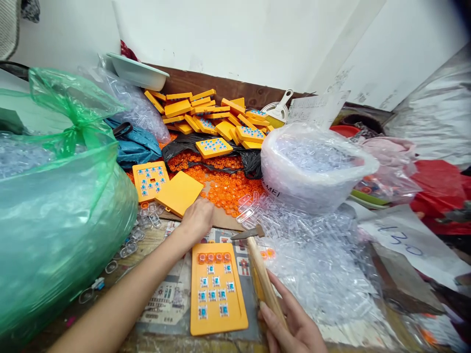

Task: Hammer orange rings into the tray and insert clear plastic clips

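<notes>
Wrapped round the wooden handle of a small hammer (265, 279) is my right hand (289, 318), at the bottom right of the centre. Left of it a yellow board (217, 318) lies flat, with a row of orange caps (214, 258) along its top and several blue-and-white pieces below. Beyond this board, my left hand (198, 218) reaches to the near edge of the pile of small orange caps (224, 191), beside a plain yellow board (181, 192). Its fingertips are hidden, so what they hold cannot be made out.
A green plastic bag (66, 230) fills the left. Yellow boards (224, 117) are heaped at the back. A white bag of clear pieces (316, 166) stands right of the orange caps, with loose clear pieces (320, 264) in front. Another yellow board (143, 185) lies near the green bag.
</notes>
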{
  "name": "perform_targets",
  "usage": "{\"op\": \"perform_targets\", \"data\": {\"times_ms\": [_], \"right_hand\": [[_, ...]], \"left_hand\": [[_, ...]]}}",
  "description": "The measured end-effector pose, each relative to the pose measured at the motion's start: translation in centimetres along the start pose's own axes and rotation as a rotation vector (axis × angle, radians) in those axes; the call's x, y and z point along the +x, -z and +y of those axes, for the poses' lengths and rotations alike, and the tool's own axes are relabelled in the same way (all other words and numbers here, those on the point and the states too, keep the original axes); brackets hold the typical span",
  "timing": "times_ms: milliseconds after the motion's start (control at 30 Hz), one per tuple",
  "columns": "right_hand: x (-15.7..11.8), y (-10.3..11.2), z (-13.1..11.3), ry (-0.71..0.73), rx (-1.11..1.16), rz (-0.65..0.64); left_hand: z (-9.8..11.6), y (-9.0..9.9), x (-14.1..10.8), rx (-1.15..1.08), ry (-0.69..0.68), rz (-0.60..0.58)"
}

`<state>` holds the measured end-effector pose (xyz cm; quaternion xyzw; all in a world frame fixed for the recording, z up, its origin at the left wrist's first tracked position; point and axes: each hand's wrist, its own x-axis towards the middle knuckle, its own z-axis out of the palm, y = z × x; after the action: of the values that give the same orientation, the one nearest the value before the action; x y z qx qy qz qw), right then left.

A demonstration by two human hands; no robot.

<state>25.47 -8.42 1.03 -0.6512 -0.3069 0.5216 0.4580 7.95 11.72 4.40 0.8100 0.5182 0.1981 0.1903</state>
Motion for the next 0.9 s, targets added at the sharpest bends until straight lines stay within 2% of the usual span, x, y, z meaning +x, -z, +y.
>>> {"op": "perform_targets", "data": {"times_ms": [133,200,300,400,467,567,633,733,767,833,900], "right_hand": [[0.6,0.0,0.5,0.005,-0.088,-0.026],[1.0,0.1,0.7,0.145,-0.241,0.022],[1.4,0.6,0.2,0.431,-0.514,0.104],[1.7,0.9,-1.5,0.548,-0.567,0.089],[1.7,0.8,-2.9,0.5,-0.408,0.044],[1.5,-0.4,-4.6,0.244,0.064,-0.103],[1.2,-1.5,-5.1,0.079,0.323,-0.218],[0.7,-2.1,-4.9,-0.015,0.427,-0.277],[0.5,-1.9,-4.8,-0.022,0.429,-0.267],[0.2,-0.9,-4.7,-0.028,0.432,-0.218],[0.1,0.7,-5.5,-0.003,0.419,-0.094]], "left_hand": [[0.1,-1.1,1.4,-0.019,0.007,-0.007],[-0.2,-1.2,1.1,-0.075,-0.009,0.001],[-0.2,-0.6,-0.3,-0.221,-0.039,0.02],[1.2,0.4,-2.8,-0.402,-0.086,0.024],[2.9,1.0,-4.7,-0.52,-0.133,0.019],[5.5,0.8,-7.1,-0.664,-0.272,0.026],[6.7,0.2,-8.1,-0.63,-0.438,0.072],[6.8,-0.7,-9.0,-0.521,-0.645,0.212],[6.3,-1.0,-9.2,-0.49,-0.664,0.251],[4.8,-1.5,-10.0,-0.394,-0.603,0.308],[2.8,-2.1,-11.0,-0.265,-0.426,0.35]]}}
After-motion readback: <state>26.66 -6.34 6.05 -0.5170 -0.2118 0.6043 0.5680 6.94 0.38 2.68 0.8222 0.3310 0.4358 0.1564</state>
